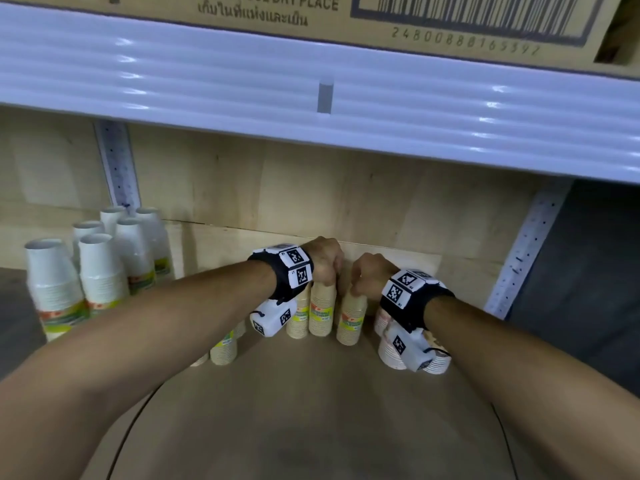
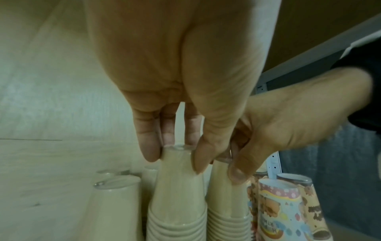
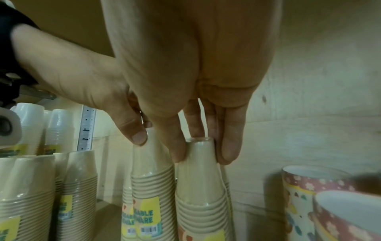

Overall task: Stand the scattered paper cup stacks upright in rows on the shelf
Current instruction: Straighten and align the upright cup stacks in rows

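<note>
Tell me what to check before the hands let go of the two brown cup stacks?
1. Left hand pinches the top of its brown stack: ok.
2. Right hand pinches the top of its brown stack: ok.
3. Both stacks upright: ok.
4. Stack bottoms flat on the shelf: cannot tell, hidden.
5. The two stacks side by side in a row: ok.
6. Patterned cups clear of the right hand: ok.

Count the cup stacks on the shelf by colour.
White stacks: 6
Brown stacks: at least 6, some partly hidden
Patterned stacks: at least 2
Total: at least 14
</note>
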